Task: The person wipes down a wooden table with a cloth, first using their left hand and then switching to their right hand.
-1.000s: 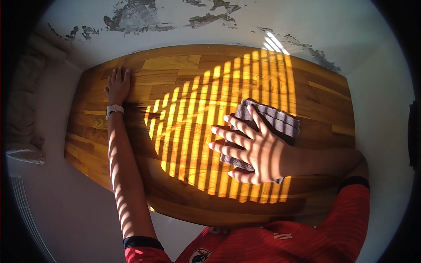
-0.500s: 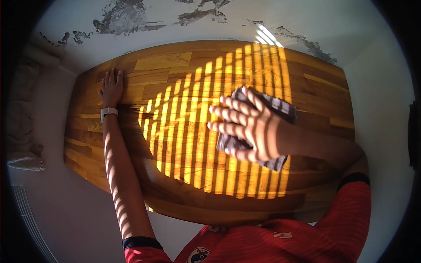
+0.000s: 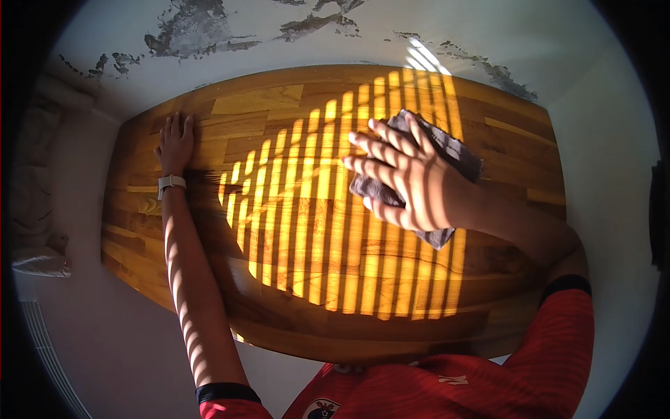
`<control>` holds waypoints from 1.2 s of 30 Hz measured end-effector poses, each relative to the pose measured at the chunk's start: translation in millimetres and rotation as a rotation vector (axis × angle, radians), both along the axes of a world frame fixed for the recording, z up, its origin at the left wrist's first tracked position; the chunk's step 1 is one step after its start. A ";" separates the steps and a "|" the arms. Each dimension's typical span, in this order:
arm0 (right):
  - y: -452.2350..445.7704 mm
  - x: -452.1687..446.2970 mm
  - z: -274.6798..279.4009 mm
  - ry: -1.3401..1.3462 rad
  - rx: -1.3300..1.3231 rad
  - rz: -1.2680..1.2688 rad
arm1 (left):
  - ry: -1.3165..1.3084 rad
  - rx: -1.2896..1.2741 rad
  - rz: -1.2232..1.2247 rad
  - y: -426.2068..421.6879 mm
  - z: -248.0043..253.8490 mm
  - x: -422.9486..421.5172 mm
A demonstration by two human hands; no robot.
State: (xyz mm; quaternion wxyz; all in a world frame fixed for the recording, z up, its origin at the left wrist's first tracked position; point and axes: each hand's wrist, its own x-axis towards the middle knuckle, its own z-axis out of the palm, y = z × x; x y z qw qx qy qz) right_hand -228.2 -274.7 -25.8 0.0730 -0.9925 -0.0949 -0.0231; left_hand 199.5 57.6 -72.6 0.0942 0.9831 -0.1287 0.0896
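Note:
A grey cloth [image 3: 457,155] lies on the wooden table [image 3: 279,101], right of the middle. My right hand [image 3: 413,178] presses flat on it with the fingers spread and pointing left; the palm hides much of the cloth, whose edges show above and below. Near the table's back left corner, my left hand [image 3: 176,143] rests flat on the bare wood, fingers stretched out, holding nothing. A pale band [image 3: 171,183] circles the left wrist.
Striped sunlight falls across the tabletop. Behind the table stands a wall [image 3: 279,52] with peeling patches. Pale fabric [image 3: 35,174] is at the far left, above a slatted vent [image 3: 43,342]. Another wall [image 3: 600,174] rises on the right.
My right hand and the cloth have moved away from me, toward the back of the table, and the cloth has turned somewhat. My left hand stays on the wood while the view has shifted slightly.

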 end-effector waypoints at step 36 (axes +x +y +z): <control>27.4 -19.3 10.4 0.141 -0.006 0.148 | -0.001 0.011 0.022 -2.7 0.8 -2.2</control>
